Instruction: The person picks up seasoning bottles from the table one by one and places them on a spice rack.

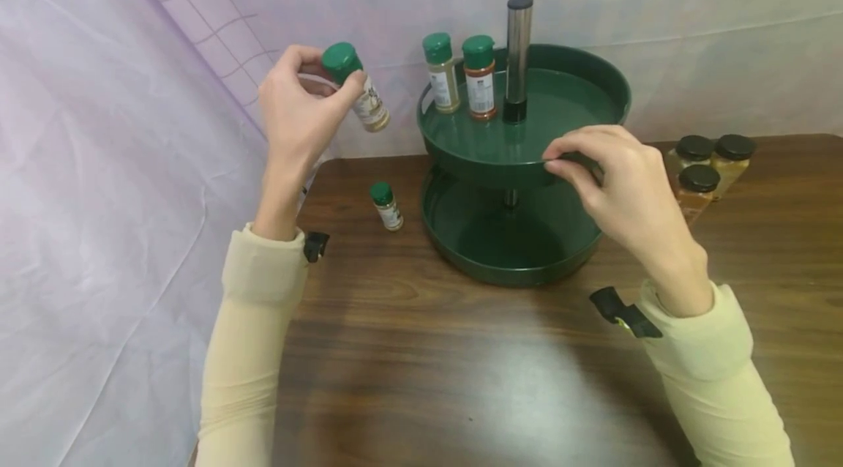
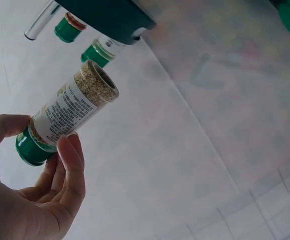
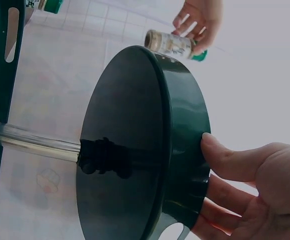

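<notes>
My left hand [image 1: 303,108] holds a green-capped spice jar [image 1: 372,108] in the air, left of the two-tier green tray [image 1: 514,277]. In the left wrist view the thumb and fingers grip this jar near its cap, and pale seeds [image 2: 97,87] show through the clear wall. My right hand [image 1: 626,189] pinches the front right rim of the tray's upper tier; the right wrist view shows its thumb [image 3: 230,160] on the outer wall. Two green-capped jars, one with pale contents [image 1: 444,86] and one with red [image 1: 481,90], stand on the upper tier's left side.
A small green-capped jar [image 1: 390,214] stands on the wooden table [image 1: 421,350], left of the lower tier. Three black-capped jars [image 1: 698,180] are grouped at the right. A metal post [image 1: 519,50] rises through the upper tier. White cloth [image 1: 118,218] hangs at the left and back.
</notes>
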Action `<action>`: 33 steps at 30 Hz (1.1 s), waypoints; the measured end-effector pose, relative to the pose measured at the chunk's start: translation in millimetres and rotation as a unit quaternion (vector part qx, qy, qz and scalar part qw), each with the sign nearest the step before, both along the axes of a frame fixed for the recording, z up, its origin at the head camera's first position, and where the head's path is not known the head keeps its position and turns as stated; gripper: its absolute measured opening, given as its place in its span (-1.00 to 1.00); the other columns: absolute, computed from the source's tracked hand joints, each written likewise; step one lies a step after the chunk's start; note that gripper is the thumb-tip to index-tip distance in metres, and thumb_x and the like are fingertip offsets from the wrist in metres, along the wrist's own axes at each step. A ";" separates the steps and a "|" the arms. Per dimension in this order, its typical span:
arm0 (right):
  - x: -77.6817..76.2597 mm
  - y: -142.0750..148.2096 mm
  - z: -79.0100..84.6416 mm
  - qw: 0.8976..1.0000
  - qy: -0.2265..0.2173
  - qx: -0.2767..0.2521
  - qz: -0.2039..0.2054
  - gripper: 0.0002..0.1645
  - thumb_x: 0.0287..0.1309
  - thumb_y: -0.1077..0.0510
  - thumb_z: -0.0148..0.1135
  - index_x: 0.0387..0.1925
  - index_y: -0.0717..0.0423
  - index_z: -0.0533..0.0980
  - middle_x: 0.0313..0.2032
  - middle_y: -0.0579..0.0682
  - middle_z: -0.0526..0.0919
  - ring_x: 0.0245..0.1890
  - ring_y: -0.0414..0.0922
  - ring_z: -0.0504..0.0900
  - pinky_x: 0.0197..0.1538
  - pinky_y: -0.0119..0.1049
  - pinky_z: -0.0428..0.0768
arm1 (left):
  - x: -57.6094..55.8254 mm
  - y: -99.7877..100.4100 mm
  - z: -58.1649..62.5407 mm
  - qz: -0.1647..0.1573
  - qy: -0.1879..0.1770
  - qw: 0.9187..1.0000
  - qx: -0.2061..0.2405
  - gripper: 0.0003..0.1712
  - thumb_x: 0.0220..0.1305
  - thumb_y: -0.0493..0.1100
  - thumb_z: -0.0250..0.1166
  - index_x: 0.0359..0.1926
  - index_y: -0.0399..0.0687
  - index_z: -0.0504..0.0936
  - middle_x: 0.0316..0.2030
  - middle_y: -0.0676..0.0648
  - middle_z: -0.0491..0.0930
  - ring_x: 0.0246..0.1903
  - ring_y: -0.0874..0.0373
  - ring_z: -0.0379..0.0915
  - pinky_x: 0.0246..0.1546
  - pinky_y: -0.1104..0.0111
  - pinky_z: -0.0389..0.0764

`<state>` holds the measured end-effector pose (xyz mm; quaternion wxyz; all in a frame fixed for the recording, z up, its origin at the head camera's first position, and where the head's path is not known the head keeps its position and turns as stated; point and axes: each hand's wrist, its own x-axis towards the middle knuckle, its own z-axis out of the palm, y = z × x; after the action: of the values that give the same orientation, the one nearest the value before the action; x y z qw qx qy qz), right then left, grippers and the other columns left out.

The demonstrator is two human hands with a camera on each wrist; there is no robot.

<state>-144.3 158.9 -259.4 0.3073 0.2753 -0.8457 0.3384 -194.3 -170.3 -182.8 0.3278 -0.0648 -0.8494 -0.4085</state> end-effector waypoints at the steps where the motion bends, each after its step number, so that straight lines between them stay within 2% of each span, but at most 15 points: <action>1: 0.1 0.1 0.1 1.000 0.000 0.000 0.000 -0.88 0.15 0.34 0.42 -0.25 0.20 0.69 -0.24 0.06 0.73 -0.08 0.02 0.62 0.02 0.00 0.53 | -0.1 2.7 1.9 -0.001 0.001 1.000 -0.001 -0.65 0.15 -0.03 0.42 -0.13 -0.14 0.63 -0.29 -0.02 0.65 -0.44 0.30 0.53 -0.32 0.48 0.51; 7: 0.2 0.3 -0.4 1.000 0.001 0.000 0.001 -0.89 0.15 0.34 0.42 -0.25 0.20 0.68 -0.24 0.06 0.73 -0.09 0.02 0.62 0.01 -0.02 0.54 | -1.9 17.5 9.0 -0.015 0.007 1.000 -0.003 -0.66 0.17 -0.06 0.41 -0.10 -0.17 0.63 -0.27 -0.06 0.66 -0.44 0.30 0.53 -0.33 0.48 0.50; 11: 0.3 0.3 -0.2 1.000 0.002 0.002 -0.001 -0.89 0.16 0.34 0.42 -0.25 0.21 0.68 -0.24 0.06 0.73 -0.08 0.02 0.63 0.03 0.00 0.53 | -4.0 29.2 13.0 -0.038 0.015 0.999 -0.001 -0.66 0.18 -0.09 0.41 -0.08 -0.18 0.63 -0.25 -0.09 0.66 -0.42 0.26 0.54 -0.30 0.49 0.52; 18: 0.8 -0.9 1.3 1.000 -0.002 -0.001 0.002 -0.89 0.16 0.34 0.41 -0.24 0.21 0.69 -0.23 0.06 0.73 -0.07 0.03 0.63 0.06 0.01 0.53 | -6.4 46.8 14.8 -0.062 0.021 0.998 -0.017 -0.64 0.20 -0.12 0.40 -0.04 -0.22 0.62 -0.22 -0.14 0.67 -0.39 0.18 0.56 -0.27 0.50 0.52; 25: 1.6 -3.2 1.1 1.000 -0.010 -0.005 0.006 -0.89 0.18 0.32 0.40 -0.22 0.19 0.70 -0.23 0.05 0.74 -0.06 0.03 0.63 0.07 0.01 0.52 | -11.9 56.7 11.1 -0.078 0.015 0.996 -0.036 -0.64 0.22 -0.12 0.39 -0.03 -0.24 0.61 -0.21 -0.15 0.67 -0.34 0.11 0.59 -0.27 0.51 0.53; 33: 1.7 -4.8 0.0 1.000 -0.010 -0.007 0.006 -0.88 0.17 0.31 0.41 -0.22 0.17 0.70 -0.22 0.05 0.74 -0.06 0.02 0.63 0.06 0.00 0.52 | -22.0 62.1 0.4 -0.089 -0.002 0.995 -0.046 -0.63 0.24 -0.12 0.37 -0.02 -0.25 0.59 -0.21 -0.15 0.67 -0.35 0.14 0.59 -0.28 0.49 0.53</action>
<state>-142.6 154.2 -259.4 0.2991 0.2748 -0.8445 0.3491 -216.3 -108.1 -182.4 0.2853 -0.1548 -0.8586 -0.3969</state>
